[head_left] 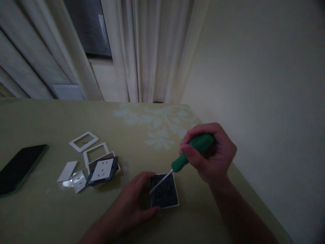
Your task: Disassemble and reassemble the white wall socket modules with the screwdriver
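Your left hand, bottom centre, has the square box pinched just right of it; screwdriver slants down-left, tip around the box's left edge, handle wrapped up in your farther right hand.

The right hand gripped a green-handled screwdriver, its tip at the left edge of a dark, white-rimmed square piece that the left hand held between thumb and fingers over the table. Left of these lay a socket panel, white frames, a white plate and a dark flat slab.
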The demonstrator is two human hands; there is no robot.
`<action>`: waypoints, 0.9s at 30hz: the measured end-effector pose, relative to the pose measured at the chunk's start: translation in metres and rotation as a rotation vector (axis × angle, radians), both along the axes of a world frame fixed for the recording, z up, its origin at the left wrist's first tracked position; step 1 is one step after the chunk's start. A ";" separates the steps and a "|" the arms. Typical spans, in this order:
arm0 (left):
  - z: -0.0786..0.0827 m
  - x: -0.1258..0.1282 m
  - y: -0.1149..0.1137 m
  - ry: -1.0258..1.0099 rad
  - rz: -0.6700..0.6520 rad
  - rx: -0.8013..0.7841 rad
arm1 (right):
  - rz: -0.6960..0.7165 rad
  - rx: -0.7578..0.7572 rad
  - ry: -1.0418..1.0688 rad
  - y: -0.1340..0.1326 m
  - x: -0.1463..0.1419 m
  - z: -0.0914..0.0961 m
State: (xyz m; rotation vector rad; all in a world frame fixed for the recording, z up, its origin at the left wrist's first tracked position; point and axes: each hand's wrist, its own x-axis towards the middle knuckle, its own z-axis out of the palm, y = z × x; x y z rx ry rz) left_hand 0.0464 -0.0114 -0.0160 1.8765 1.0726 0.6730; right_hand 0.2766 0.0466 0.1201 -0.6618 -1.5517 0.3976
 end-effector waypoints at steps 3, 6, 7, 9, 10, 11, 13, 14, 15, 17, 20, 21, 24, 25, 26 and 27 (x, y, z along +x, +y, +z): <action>-0.001 0.001 0.000 -0.039 -0.012 -0.037 | -0.034 0.114 -0.220 -0.002 -0.003 -0.007; -0.002 0.001 -0.001 -0.042 -0.011 -0.031 | -0.016 0.134 -0.310 -0.001 -0.009 -0.013; -0.002 0.001 -0.001 -0.033 -0.010 -0.020 | -0.013 0.116 -0.308 -0.001 -0.011 -0.015; -0.002 0.001 -0.002 -0.019 -0.010 -0.011 | 0.001 0.075 -0.298 0.001 -0.015 -0.019; -0.003 0.001 -0.002 -0.017 -0.014 -0.012 | 0.014 0.060 -0.297 0.002 -0.016 -0.022; -0.004 0.001 -0.002 -0.020 -0.015 -0.012 | 0.029 0.054 -0.298 0.003 -0.017 -0.024; -0.006 0.000 -0.003 -0.030 -0.012 -0.006 | 0.053 0.055 -0.310 0.004 -0.019 -0.028; -0.007 0.000 -0.003 -0.033 -0.005 0.004 | 0.060 0.056 -0.318 0.005 -0.020 -0.030; -0.008 0.000 -0.003 -0.031 0.002 0.013 | 0.065 0.056 -0.321 0.005 -0.020 -0.031; -0.009 -0.001 -0.003 -0.022 0.015 0.014 | 0.075 0.049 -0.327 0.006 -0.021 -0.033; -0.009 -0.001 -0.003 -0.024 0.002 0.002 | 0.077 0.036 -0.341 0.007 -0.021 -0.036; -0.009 -0.001 -0.003 -0.028 -0.002 0.002 | 0.075 0.036 -0.345 0.008 -0.021 -0.037; -0.009 0.000 -0.003 -0.037 -0.001 0.008 | 0.069 0.039 -0.341 0.008 -0.021 -0.039; -0.009 0.000 -0.003 -0.037 -0.001 0.007 | 0.071 0.042 -0.341 0.008 -0.021 -0.039; -0.009 0.000 -0.003 -0.037 0.001 0.007 | 0.075 0.046 -0.341 0.008 -0.022 -0.039; -0.009 0.000 -0.003 -0.036 0.000 0.007 | 0.082 0.051 -0.345 0.008 -0.022 -0.039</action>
